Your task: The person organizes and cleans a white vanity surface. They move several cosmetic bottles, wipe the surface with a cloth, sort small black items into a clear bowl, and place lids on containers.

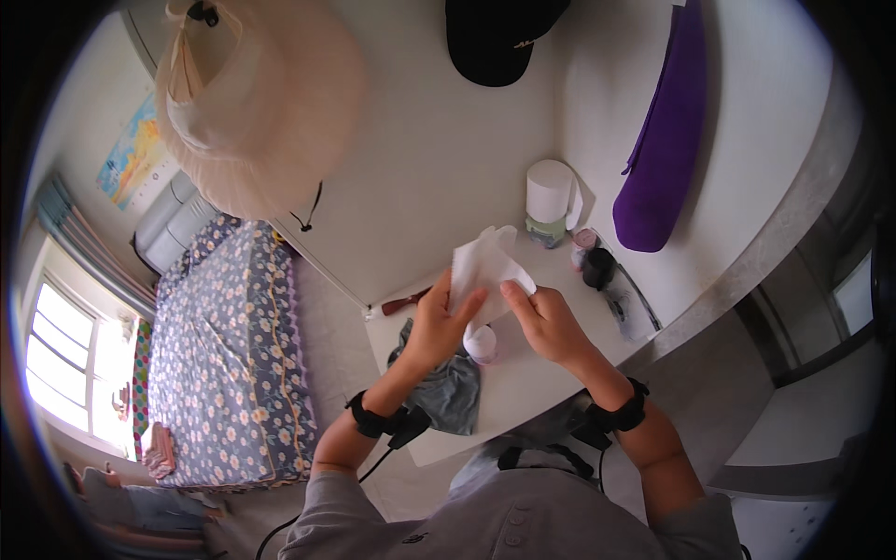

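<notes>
A piece of white tissue paper is stretched between my two hands above a white tabletop. My left hand pinches its left side, with the thumb over the paper. The right edge is pinched by the thumb and fingers of my right hand. Below the paper stands a small bottle with a white cap. A crumpled grey-green cloth lies on the table under my left forearm. Beyond my left hand, a dark red handle lies near the wall.
At the table's back corner a toilet paper roll rests on a green container. Small jars stand in a clear tray on the right. A purple cloth, a black cap and a sun hat hang on the walls.
</notes>
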Tool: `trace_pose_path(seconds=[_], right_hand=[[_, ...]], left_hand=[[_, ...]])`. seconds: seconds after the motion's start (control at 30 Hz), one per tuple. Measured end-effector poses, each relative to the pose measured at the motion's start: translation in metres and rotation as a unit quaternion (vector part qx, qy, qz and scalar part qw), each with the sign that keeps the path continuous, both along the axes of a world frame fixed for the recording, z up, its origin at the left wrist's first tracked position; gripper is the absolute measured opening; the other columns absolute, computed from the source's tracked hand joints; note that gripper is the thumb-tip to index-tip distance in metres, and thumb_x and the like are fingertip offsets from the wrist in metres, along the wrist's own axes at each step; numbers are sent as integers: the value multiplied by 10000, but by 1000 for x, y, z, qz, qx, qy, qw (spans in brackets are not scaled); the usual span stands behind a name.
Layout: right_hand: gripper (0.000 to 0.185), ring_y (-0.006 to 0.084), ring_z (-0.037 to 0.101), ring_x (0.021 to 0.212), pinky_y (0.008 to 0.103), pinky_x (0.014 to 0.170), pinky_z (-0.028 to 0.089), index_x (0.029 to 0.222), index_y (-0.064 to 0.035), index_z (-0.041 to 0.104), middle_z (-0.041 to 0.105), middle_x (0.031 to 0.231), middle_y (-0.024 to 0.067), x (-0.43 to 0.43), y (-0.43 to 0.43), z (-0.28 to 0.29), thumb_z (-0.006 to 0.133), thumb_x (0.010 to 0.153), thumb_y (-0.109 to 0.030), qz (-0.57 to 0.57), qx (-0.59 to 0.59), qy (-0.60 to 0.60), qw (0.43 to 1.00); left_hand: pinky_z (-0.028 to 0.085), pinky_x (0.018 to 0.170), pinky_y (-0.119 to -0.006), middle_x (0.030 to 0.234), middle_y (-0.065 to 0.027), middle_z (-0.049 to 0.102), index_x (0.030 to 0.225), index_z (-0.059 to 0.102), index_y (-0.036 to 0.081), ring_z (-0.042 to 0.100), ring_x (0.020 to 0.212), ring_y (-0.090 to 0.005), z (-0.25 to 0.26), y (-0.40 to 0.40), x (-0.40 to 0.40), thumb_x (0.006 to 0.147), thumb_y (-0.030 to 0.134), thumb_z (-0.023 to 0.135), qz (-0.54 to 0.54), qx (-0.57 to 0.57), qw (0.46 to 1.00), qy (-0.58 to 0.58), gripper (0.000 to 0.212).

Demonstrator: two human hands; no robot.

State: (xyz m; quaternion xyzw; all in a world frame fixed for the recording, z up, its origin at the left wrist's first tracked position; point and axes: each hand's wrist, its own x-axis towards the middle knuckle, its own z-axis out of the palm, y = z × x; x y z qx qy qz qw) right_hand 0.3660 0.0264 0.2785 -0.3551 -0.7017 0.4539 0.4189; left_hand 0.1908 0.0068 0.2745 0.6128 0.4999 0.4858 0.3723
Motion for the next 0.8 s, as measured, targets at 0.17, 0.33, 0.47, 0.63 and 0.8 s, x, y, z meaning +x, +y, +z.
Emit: trace_pose_path(seconds=[0.17, 0.33, 0.47, 0.63, 0.8], right_hand=[[491, 129, 327, 485, 326, 464, 321, 644, 41, 477, 386, 492, 68, 10, 5, -8, 447, 950, -342, -66, -13, -34, 997], [438, 150, 368, 470, 328, 470, 345, 708, 49, 525, 430, 502, 96, 14, 10, -22, 465, 941, -317, -135, 6, -34, 990], [369, 157, 431, 478, 321, 488, 366, 834, 45, 561, 472, 526, 95, 13, 6, -28, 483, 931, -302, -155, -10, -45, 987], [467, 205, 552, 894, 305, 818, 431, 1247, -10, 450, 576, 1042, 116, 37, 31, -62, 560, 887, -287, -198, -9, 62, 978], [782, 269, 267, 1302, 404, 1039, 242, 1377, -41, 270, 258, 1425, 145, 65, 35, -35, 717, 758, -209, -123, 102, -21, 987]], left_hand=[[418, 703, -195, 872, 7, 589, 1064, 569, -34, 504, 779, -40, -9, 11, -14, 961, 227, 463, 24, -131, 984, -122, 300], [400, 619, -205, 788, 20, 566, 992, 574, -26, 470, 707, -35, -18, 21, -12, 956, 214, 468, -18, -111, 985, -134, 265], [343, 540, -230, 655, 38, 455, 843, 546, -20, 374, 628, -35, -43, 25, 8, 948, 188, 481, -6, -13, 1000, 3, 241], [286, 499, -223, 612, 30, 353, 775, 494, -14, 306, 609, -35, -40, 37, 13, 951, 166, 471, 3, -9, 997, -75, 252], [432, 634, -272, 776, -70, 610, 1070, 572, -19, 537, 723, -74, 36, 26, 14, 942, 144, 467, -63, -8, 982, 175, 232]])
